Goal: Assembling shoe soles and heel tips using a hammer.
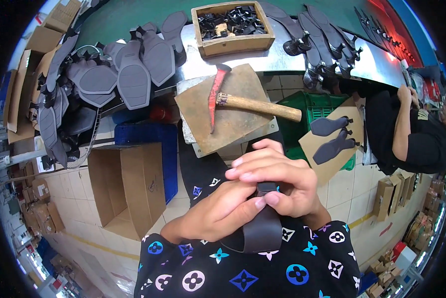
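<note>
Just above the patterned clothes [223, 270], the left hand [213, 208] and right hand [295, 181] are clamped together on a dark shoe piece [262, 231], thumbs meeting by its small block end. It looks light, fairly stiff and smooth enough to slip, so that end seems the surest hold. Beyond, a hammer [220, 97] lies on a tan board [243, 131], handle overhanging its right edge. Farther out, a wooden box [238, 47] sits near the table's [280, 62] front edge, grey soles [133, 82] to its left.
</note>
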The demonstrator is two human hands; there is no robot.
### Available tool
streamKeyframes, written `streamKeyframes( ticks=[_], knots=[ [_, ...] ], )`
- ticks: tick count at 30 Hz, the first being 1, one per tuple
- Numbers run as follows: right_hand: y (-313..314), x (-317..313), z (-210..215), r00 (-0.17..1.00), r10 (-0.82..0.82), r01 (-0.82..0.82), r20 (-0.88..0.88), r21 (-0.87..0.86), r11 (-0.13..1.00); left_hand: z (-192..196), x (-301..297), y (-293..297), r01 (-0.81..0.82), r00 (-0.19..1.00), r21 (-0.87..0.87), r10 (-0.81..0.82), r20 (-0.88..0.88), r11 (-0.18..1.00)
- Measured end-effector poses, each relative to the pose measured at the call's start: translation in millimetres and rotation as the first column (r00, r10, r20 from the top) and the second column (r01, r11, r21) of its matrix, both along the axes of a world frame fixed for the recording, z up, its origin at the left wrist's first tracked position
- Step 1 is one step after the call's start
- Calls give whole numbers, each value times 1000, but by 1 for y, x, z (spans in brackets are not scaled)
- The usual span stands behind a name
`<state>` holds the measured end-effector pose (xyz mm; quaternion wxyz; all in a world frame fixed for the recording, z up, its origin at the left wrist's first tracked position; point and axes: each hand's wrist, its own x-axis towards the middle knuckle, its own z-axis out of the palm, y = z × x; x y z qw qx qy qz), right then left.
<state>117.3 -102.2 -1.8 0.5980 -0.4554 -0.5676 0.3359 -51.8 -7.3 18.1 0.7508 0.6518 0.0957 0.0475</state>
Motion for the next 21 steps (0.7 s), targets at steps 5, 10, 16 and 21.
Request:
streamKeyframes(
  ticks=[5,10,16,21],
  knots=[
    [-7,0,-6,987,-128,130,98,-20,991,-1,9,3,55,988,110,-38,-150,992],
    [-16,2,-27,984,-177,174,-25,-86,981,-20,22,-5,39,977,-15,-42,-207,999],
    [-29,20,-38,906,-422,420,14,-144,896,-36,48,-8,-169,970,-207,125,-209,964],
    [-34,83,-53,539,-730,769,420,107,630,-54,58,2,36,990,-174,-59,-128,984]
  ],
)
